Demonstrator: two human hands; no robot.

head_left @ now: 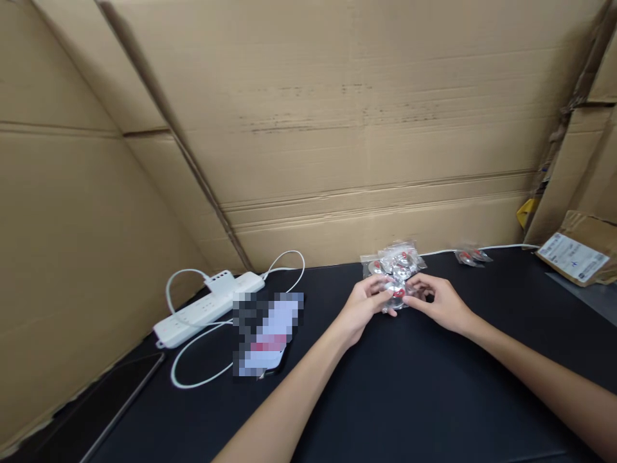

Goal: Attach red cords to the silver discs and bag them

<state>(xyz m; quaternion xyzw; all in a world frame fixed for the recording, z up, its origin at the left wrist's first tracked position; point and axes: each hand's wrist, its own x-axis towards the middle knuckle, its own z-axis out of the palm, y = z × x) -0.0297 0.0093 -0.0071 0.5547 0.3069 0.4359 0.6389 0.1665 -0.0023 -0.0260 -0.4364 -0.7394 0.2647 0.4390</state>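
Note:
Between my two hands is a small clear plastic bag [398, 294] holding something round and shiny with a red mark. My left hand [365, 302] grips its left side, thumb on top. On the right side, the thumb and fingers of my right hand [441, 301] pinch the bag's edge. Just behind lies a pile of similar clear bags [401, 256], also with silvery round contents and red marks. What exactly the bags contain is too small to tell.
A white power strip [193, 321] with a plugged-in charger and looping white cable [186, 384] lies at left, near a blurred-out phone [272, 337]. More small bags [472, 256] sit at the back right, a labelled cardboard box [581, 247] beyond. Cardboard walls [366, 128] enclose the black table [409, 399].

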